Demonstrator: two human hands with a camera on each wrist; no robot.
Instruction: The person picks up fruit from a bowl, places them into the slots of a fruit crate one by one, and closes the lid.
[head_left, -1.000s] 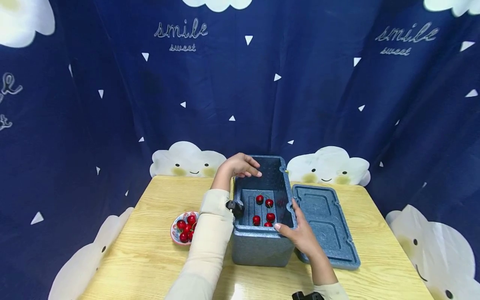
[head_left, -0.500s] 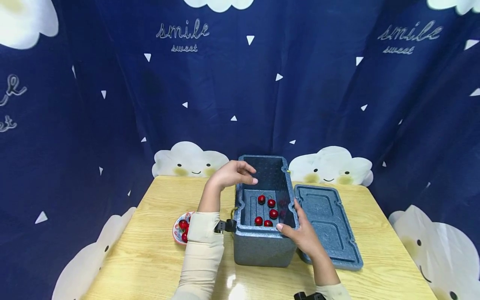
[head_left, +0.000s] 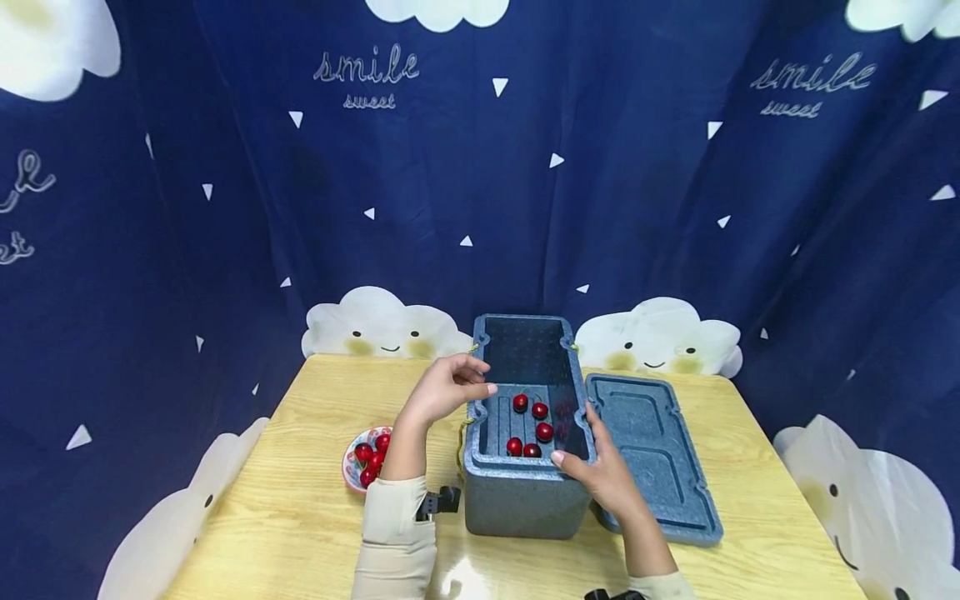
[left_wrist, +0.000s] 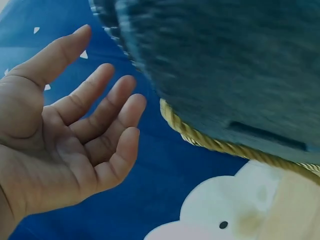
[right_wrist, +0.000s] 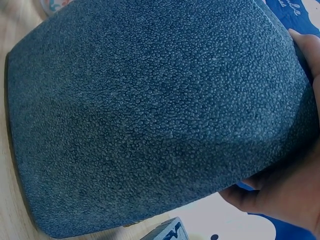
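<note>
Several red cherries (head_left: pixel 544 432) lie on the floor of a deep blue-grey foam box (head_left: pixel 525 508). Above the box's left rim is the left hand (head_left: pixel 444 388), its fingers loosely bent around nothing. In the left wrist view this hand (left_wrist: pixel 75 125) shows a bare palm beside the box wall (left_wrist: pixel 225 65) and a yellow rope (left_wrist: pixel 215 145). The right hand (head_left: pixel 609 475) grips the near right corner of the rim, thumb on the front edge. In the right wrist view the hand (right_wrist: pixel 285 195) holds the box's side (right_wrist: pixel 150 110).
A small patterned bowl (head_left: pixel 349 473) with several cherries stands left of the box, partly behind the left forearm. The box's lid (head_left: pixel 660 450) lies flat on the wooden table (head_left: pixel 255 517) to the right. A blue curtain (head_left: pixel 420 167) hangs behind the table.
The left hand has moved back and left from over the box's inside to its left rim. One cherry in the box has shifted slightly. The right hand has kept its grip.
</note>
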